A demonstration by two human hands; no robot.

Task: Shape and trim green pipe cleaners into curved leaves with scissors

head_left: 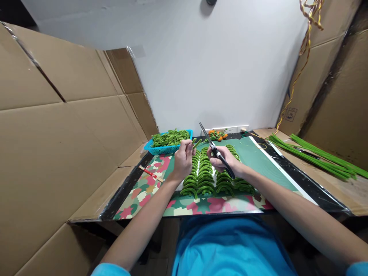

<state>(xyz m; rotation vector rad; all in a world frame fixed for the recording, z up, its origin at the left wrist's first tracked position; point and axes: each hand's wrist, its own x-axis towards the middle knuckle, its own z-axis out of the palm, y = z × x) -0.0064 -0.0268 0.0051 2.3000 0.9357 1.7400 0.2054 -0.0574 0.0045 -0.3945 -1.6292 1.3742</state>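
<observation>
Left hand [184,156] pinched together, I'm holding a fuzzy green stem [197,143] at its two o'clock; my right hand [223,158] is gripping a black-handled tool [212,145] (pliers, I'm guessing). I'm seemingly shaping the stem; next is calling for lowering the tool toward six o'clock.

bright blue top [232,247] | short blue sleeves [110,270] | left hand [183,158]: bare | right hand [229,155]: bare
</observation>
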